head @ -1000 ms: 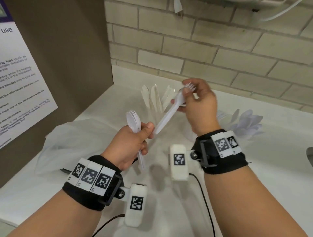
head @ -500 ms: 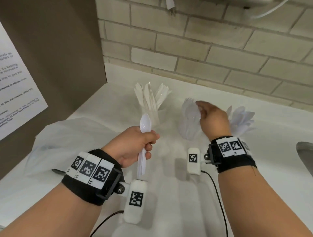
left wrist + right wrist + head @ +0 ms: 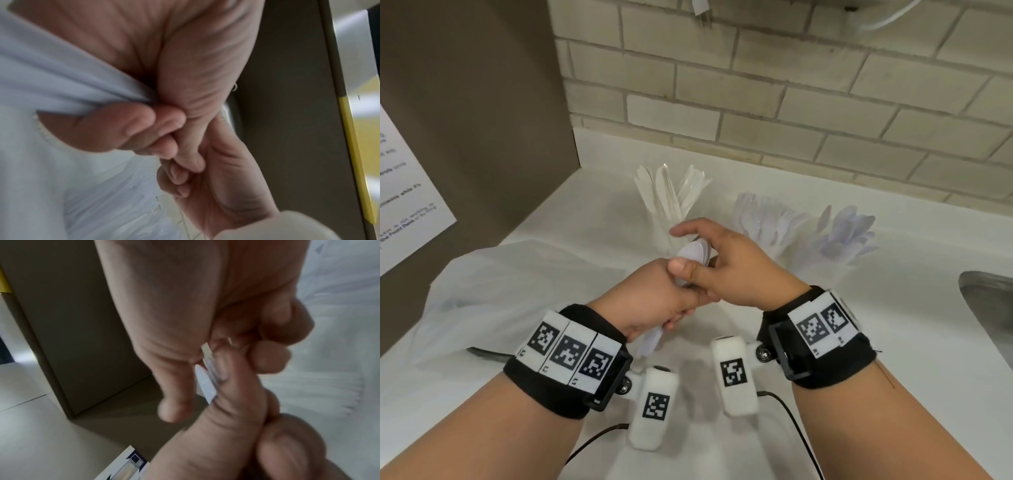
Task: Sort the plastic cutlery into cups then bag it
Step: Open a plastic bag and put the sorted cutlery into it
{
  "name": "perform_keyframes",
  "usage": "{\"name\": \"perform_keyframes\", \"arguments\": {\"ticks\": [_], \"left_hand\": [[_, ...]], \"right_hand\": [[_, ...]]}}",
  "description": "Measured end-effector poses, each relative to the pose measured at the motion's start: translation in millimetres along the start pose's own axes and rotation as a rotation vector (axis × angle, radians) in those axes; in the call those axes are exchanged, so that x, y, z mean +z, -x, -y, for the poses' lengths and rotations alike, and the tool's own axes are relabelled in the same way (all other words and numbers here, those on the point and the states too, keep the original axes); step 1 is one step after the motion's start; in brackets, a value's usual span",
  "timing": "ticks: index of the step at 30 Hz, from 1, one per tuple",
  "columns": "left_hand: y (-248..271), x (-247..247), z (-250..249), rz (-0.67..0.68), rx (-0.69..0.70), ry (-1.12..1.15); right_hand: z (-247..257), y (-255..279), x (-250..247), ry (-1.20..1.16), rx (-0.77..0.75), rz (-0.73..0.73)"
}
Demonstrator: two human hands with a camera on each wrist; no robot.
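Note:
My left hand [image 3: 654, 298] grips a small stack of white plastic spoons [image 3: 693, 255] by the handles, bowls pointing up. The handle ends [image 3: 61, 78] poke out below my fist. My right hand [image 3: 732, 274] meets it from the right and pinches the spoon bowls [image 3: 207, 371] between thumb and curled fingers, index finger stretched out. Behind the hands stand three clear cups: one with knives [image 3: 671, 195], one with forks [image 3: 767, 219], one with spoons [image 3: 846, 233].
A clear plastic bag [image 3: 500, 284] lies crumpled on the white counter [image 3: 893, 342] to the left. A brown cabinet side [image 3: 482, 102] with a poster closes off the left, a brick wall the back. A steel sink [image 3: 989, 308] opens at the right.
My right hand lifted a fork away from the left hand, carried it to the fork cup, then came back and took hold of the spoon bowls. The left hand kept its spoons.

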State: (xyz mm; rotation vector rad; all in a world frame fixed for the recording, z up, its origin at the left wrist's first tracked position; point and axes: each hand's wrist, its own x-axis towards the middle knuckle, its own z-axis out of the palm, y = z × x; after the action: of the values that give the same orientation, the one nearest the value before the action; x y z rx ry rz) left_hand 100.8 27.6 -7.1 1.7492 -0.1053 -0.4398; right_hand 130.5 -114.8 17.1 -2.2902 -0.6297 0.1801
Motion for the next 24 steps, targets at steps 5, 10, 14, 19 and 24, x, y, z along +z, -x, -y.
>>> {"name": "perform_keyframes", "arguments": {"ticks": [5, 10, 14, 19, 24], "left_hand": [[4.5, 5.9, 5.7, 0.045, 0.012, -0.091], [17.7, -7.6, 3.2, -0.080, 0.057, -0.360], [41.4, -33.7, -5.8, -0.362, 0.073, -0.981], [41.2, -55.4, 7.4, -0.347, -0.403, -1.351], [34.7, -65.0, 20.9, -0.414, -0.387, -1.302]], "right_hand": [[0.8, 8.7, 0.9, -0.010, 0.013, -0.083], [-15.0, 29.2, -51.0, 0.079, 0.120, -0.433], [-28.6, 46.2, -120.5, 0.420, 0.088, -0.778], [-52.2, 31.7, -145.9, 0.686, 0.350, -0.784], [-96.4, 6.1, -113.7, 0.804, 0.510, -0.422]]}}
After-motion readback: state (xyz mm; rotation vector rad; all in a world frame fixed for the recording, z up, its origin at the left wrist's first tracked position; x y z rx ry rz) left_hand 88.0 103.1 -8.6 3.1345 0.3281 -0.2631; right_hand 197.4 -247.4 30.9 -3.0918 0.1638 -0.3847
